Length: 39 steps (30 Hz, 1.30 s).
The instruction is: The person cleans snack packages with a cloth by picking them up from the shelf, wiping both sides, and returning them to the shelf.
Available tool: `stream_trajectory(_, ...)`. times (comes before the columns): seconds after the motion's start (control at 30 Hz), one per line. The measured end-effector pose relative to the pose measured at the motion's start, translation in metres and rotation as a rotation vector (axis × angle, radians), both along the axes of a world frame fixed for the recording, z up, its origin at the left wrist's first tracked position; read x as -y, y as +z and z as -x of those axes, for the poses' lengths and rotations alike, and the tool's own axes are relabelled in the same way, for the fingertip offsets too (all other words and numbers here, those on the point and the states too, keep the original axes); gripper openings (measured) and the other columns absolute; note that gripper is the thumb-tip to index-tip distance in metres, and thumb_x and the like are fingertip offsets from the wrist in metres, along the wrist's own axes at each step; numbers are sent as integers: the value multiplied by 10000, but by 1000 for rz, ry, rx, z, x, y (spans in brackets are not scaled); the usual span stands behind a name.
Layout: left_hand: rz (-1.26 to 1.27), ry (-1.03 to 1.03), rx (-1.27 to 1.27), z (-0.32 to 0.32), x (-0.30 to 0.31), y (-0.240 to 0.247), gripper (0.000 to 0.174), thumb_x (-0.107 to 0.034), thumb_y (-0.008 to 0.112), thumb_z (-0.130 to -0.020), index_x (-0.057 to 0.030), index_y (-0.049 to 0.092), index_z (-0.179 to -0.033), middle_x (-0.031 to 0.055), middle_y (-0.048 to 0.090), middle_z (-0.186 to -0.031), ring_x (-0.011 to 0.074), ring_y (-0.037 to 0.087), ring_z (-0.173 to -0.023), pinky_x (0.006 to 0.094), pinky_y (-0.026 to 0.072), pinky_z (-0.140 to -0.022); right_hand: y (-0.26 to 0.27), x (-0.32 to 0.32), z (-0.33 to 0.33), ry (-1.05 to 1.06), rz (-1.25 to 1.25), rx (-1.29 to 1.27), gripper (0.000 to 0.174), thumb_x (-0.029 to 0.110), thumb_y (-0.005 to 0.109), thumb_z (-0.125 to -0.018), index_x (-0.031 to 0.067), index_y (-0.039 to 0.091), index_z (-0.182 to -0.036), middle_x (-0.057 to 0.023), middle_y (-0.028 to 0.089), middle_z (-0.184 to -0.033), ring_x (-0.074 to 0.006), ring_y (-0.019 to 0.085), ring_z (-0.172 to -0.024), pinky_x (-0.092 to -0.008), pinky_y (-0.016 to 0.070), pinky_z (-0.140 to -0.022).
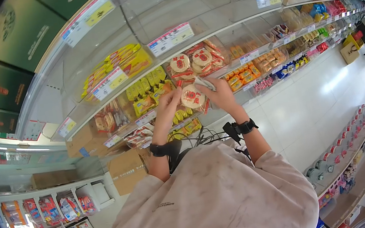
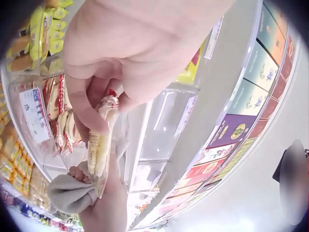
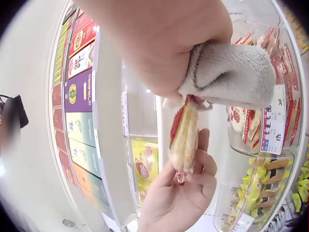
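Between both hands is a clear-wrapped pack of round pale biscuits (image 1: 192, 97) with red print, seen edge-on in the wrist views. My left hand (image 1: 169, 108) pinches one end of the wrapper between thumb and fingers. At the opposite end, my right hand (image 1: 223, 98) holds a folded grey cloth (image 3: 231, 72), with the wrapper's red end right at the cloth. Just beyond the hands, a clear bin (image 1: 227, 66) on the shelf contains similar red-printed packs (image 1: 202, 58).
Yellow snack packs (image 1: 141, 92) fill the bins to the left, and orange ones (image 1: 241, 78) those to the right. Price tags (image 1: 170, 39) line the shelf edges. A cardboard box (image 1: 127, 170) sits low on the left. Another shelf with jars (image 1: 336, 151) stands behind on the right.
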<state>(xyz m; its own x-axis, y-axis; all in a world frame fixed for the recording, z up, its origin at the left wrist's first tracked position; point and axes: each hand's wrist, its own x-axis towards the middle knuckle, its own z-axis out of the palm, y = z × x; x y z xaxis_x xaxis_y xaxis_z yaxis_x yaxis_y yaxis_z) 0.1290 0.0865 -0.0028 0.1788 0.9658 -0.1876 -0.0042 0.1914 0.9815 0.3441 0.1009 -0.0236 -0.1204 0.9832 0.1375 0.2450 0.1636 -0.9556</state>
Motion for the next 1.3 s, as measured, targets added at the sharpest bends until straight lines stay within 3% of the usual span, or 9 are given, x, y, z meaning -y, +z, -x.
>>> stream_trajectory(0.17,0,-114,-15,-26,-26,-10,317,-304,603,-1022,-3,686,-1079,-48,634,-843,35,474,-670,189,414,-636,-28,-24,-28,-212,-128,-253,348,216,651,-940,-29,643,-1187,-194,696,-935,-266,680,-860,-365,511,-778)
stream_trajectory(0.27,-53,76,-3,-31,-52,-44,321,-327,581,-1027,-31,698,-982,-50,593,-768,38,490,-690,205,369,-615,-64,-47,-41,-288,-141,-247,344,176,591,-961,-33,593,-1234,-187,683,-986,-274,664,-905,-361,504,-810)
stream_trajectory(0.43,-163,402,199,-48,-94,-52,216,-181,658,-987,-18,577,-1102,57,663,-1025,110,641,-873,281,557,-790,-3,-56,-39,-431,-247,-365,261,120,532,-969,20,565,-1208,-204,628,-1095,-323,615,-1031,-399,467,-912)
stream_trajectory(0.5,-237,329,60,-60,-109,-57,199,-126,640,-981,-11,572,-1129,73,666,-1013,122,643,-868,280,550,-773,-1,-69,-28,-378,-613,-40,320,113,576,-929,36,574,-1240,-189,607,-1184,-352,579,-1097,-452,438,-962)
stream_trajectory(0.57,-336,238,-398,-54,-129,-82,292,-20,605,-938,23,573,-1225,98,673,-984,138,648,-874,280,533,-763,-15,-80,-5,-280,-574,73,389,125,604,-900,38,567,-1278,-176,579,-1281,-356,539,-1194,-469,411,-1025)
stream_trajectory(0.8,-569,356,-602,-54,-111,-73,395,7,603,-902,49,586,-1295,119,691,-1043,141,651,-925,291,532,-791,-59,-102,18,-160,-508,347,519,178,650,-859,46,546,-1350,-159,480,-1475,-310,391,-1422,-461,305,-1187)
stream_trajectory(0.97,-258,152,-198,-25,-83,-58,442,-199,675,-963,23,556,-1325,89,669,-1104,138,650,-928,279,524,-771,-52,-109,17,-145,-582,462,498,156,654,-845,31,558,-1317,-181,529,-1401,-383,470,-1330,-466,370,-1123)
stream_trajectory(1.1,-181,109,-185,-23,-52,-25,531,-226,675,-975,-3,480,-1415,76,640,-1194,161,638,-1059,290,518,-889,-38,-101,20,-120,-260,49,371,164,576,-952,-1,549,-1283,-247,560,-1309,-383,541,-1218,-436,425,-1035)
stream_trajectory(1.3,-194,135,-14,-1,-25,-5,551,-198,746,-918,22,509,-1364,92,655,-1192,142,641,-1064,276,526,-882,-11,-43,35,155,246,-423,471,348,348,-1091,-26,547,-1296,-127,619,-1258,-216,560,-1185,-314,412,-1031)
